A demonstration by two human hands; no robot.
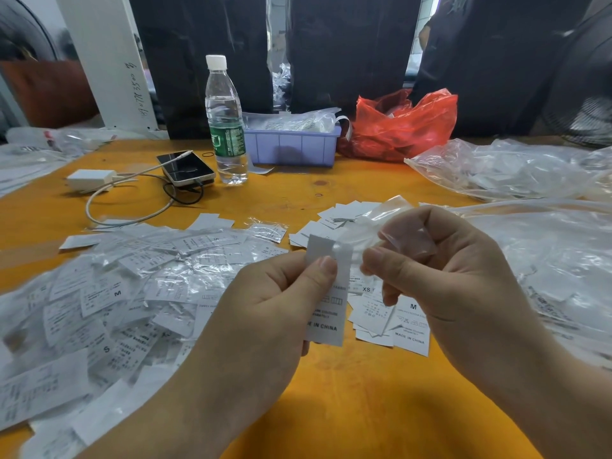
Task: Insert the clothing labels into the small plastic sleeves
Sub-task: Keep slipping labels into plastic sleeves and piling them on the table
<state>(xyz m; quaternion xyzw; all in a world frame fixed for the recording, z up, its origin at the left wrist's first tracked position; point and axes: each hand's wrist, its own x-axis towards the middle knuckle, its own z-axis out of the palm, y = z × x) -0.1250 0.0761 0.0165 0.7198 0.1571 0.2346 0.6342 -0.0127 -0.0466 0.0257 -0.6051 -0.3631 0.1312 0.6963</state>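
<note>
1. At far left, a heap of sleeved labels (109, 293) spreads over the orange surface (347, 409), many already glinting under plastic, which we read as finished work.

2. Beyond it lie a white charger (89, 179) with its cable, a phone (186, 167) and a water bottle (226, 124), none of them part of the job.

3. Near centre, our left hand (265, 309) pinches a clothing label (326, 293) between thumb and fingers (323, 276), holding it upright with the "MADE IN CHINA" line at its lower end.

4. Just right of it, our right hand (440, 270) grips a small plastic sleeve (394, 226), its fingers curled round the crumpled clear film; the sleeve's near edge meets the label's top corner.

5. We judge the step in hand to be the insertion itself: the sleeve's mouth is being brought to the label. Whether the mouth is already parted we cannot tell.

6. The next move calls for opening the mouth and sliding the label in straight, without buckling it.

7. Below the right hand wait loose labels (397, 323) marked XS and M; farther off stand a purple tray (291, 147) and a red bag (400, 124), and at right lie clear bags (516, 170).
</note>
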